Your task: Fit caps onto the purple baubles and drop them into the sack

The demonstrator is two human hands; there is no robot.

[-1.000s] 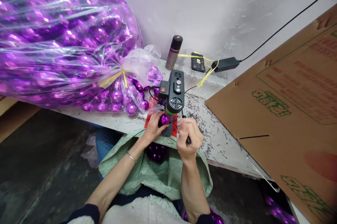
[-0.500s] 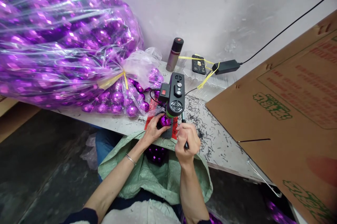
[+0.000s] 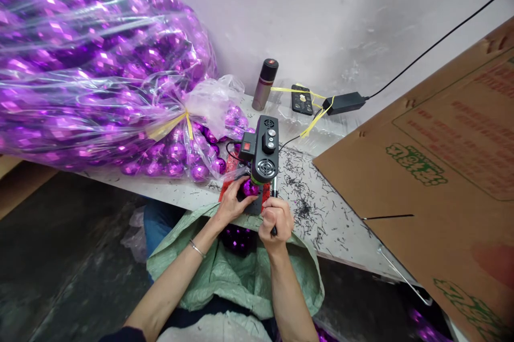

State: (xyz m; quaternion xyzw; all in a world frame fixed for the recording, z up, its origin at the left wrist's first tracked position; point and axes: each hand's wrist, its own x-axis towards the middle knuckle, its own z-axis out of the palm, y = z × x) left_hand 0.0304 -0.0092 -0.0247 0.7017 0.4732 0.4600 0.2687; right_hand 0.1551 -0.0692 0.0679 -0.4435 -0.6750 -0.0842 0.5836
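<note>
With thumb and fingers, my left hand grips a shiny purple ball beneath the head of a small black press-like machine. My right hand is closed around the black-handled lever at the machine's right side. A red switch shows on the machine's left, and red material lies under its base. Below both hands, a green woven sack gapes across my lap, with purple balls inside. What the ball touches under the head is hidden.
A large clear bag of purple balls, tied with yellow ribbon, fills the left. Behind the machine are a bottle, a phone and a black power adapter. Small black pins litter the table; a cardboard box stands right.
My right hand and the lever have shifted slightly left and toward the machine. My left hand still holds the ball in the same place. The whole view has moved slightly.
</note>
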